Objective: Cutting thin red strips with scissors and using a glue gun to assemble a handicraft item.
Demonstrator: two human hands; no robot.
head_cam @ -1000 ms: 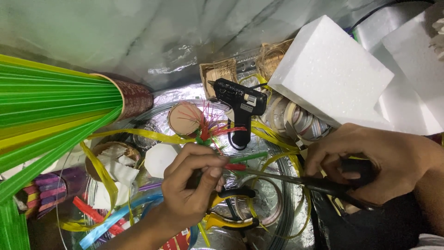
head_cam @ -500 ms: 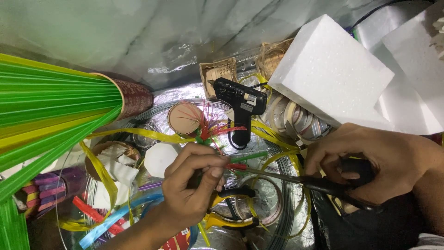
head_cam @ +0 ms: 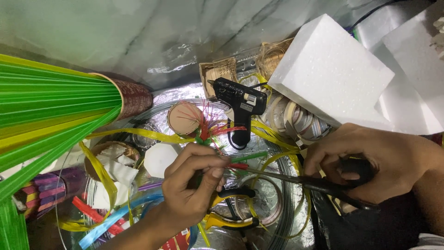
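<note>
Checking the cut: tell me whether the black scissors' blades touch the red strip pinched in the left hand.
Touching: in the head view the scissors tips meet the red strip beside the left hand.

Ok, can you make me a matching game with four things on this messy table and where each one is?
Things:
1. glue gun
2. scissors
3. foam block
4. green strips

Places:
A. top right, resting on rolls of tape
B. far left, fanning out of a brown tube
C. in the right hand
D. middle, nozzle pointing left, above the left hand

Pairs: 1-D, 2-C, 3-A, 4-B
</note>
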